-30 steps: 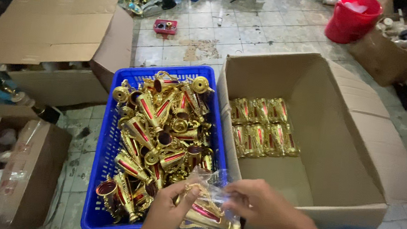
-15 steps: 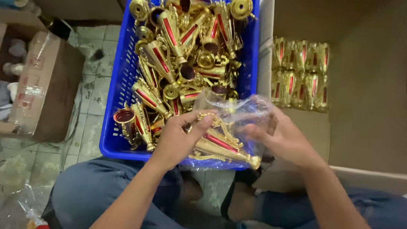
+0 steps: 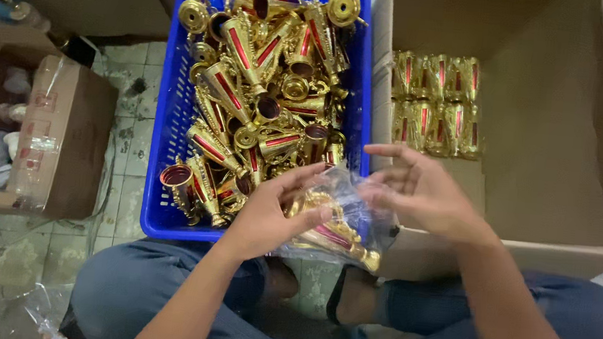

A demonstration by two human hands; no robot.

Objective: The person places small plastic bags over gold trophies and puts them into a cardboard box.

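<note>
Both hands [image 3: 268,214] [image 3: 416,190] hold crinkly clear bag [image 3: 356,211] around glossy gold trophy piece [image 3: 329,230].

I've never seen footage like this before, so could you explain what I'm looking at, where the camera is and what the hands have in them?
There is no machine here: a person sits on the floor with a camera on their head, so the single picture looks down at their own arms and lap. The left hand grips a gold and red trophy piece inside a clear plastic bag, while the right hand pinches the bag's upper edge. In front of the knees stands a blue plastic crate piled with loose gold and red trophy parts. To its right, a big cardboard box holds two neat rows of bagged pieces.
</note>
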